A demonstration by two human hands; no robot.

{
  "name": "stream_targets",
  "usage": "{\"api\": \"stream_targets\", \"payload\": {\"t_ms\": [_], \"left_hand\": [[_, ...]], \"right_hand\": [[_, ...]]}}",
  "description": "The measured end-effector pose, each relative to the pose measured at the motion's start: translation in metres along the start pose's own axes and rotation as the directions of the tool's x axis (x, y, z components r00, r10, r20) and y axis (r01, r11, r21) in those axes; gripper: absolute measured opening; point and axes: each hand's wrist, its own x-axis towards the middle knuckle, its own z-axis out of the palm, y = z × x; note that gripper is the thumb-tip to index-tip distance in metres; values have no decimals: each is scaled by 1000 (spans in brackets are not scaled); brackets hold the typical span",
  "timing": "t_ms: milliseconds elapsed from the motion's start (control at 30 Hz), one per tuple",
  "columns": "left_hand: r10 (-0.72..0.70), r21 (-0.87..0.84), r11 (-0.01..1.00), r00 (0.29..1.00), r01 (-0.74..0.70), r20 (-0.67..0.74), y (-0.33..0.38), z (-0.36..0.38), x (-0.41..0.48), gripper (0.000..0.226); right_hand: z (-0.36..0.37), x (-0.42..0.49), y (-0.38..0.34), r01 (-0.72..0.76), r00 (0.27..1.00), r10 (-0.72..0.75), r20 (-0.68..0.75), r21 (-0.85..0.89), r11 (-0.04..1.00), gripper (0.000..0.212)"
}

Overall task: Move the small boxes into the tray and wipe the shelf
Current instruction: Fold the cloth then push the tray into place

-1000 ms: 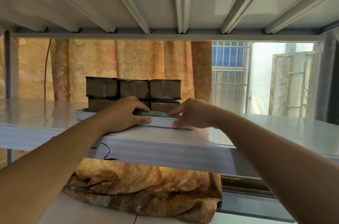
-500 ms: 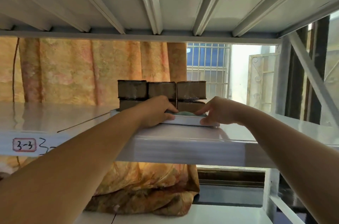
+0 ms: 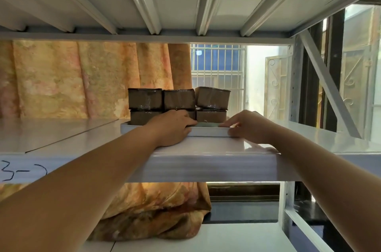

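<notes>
A shallow white tray (image 3: 206, 131) rests on the white metal shelf (image 3: 61, 134) at eye level. Several small brown boxes (image 3: 179, 99) wrapped in clear tape are stacked in it in two layers; the top right one sits slightly askew. A green cloth (image 3: 207, 124) lies in the tray's front, between my hands. My left hand (image 3: 174, 128) grips the tray's front rim, fingers over the edge. My right hand (image 3: 249, 126) holds the rim at the tray's right front corner.
Another shelf deck with ribs hangs close overhead (image 3: 185, 0). A diagonal brace (image 3: 329, 86) and upright post stand at the right end. An orange patterned curtain (image 3: 82, 78) hangs behind, bunched on the lower shelf (image 3: 226, 237). A handwritten label (image 3: 22, 171) marks the shelf's front edge.
The tray with both hands on it has shifted to the right along the shelf, toward the right-end post. The top right box now sits slightly tilted.
</notes>
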Motion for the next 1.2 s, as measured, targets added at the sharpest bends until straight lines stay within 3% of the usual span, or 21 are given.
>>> {"api": "stream_targets", "payload": {"t_ms": [300, 567, 667, 767, 933, 1000, 1133, 1200], "left_hand": [[-31, -21, 999, 995, 29, -100, 1, 0, -9, 40], [-33, -11, 999, 999, 33, 22, -1, 0, -8, 42], [-47, -15, 999, 998, 47, 32, 0, -1, -10, 42], [-63, -45, 997, 998, 62, -20, 4, -3, -13, 41], [-144, -9, 990, 989, 144, -42, 10, -10, -15, 38], [-207, -16, 978, 977, 207, -45, 19, -17, -12, 36], [-249, -98, 966, 965, 241, -83, 44, -39, 7, 36], [-286, -68, 957, 958, 283, -34, 55, -49, 14, 39]], "right_hand": [[4, -4, 1, 9, 999, -9, -42, 16, 1000, 32], [3, -5, -9, -2, 1000, -1, -25, -124, 992, 30], [10, -2, -15, -40, 997, 27, -71, -191, 981, 29], [15, -5, -19, -77, 993, 63, -98, -149, 986, 28], [6, -11, -22, -173, 939, 126, -319, -124, 977, 27], [-1, -9, -25, -242, 920, 182, -347, -140, 960, 26], [-19, -3, -36, -288, 918, 227, -325, -154, 945, 20], [-26, 0, -44, -264, 944, 205, -260, -215, 940, 18]]}}
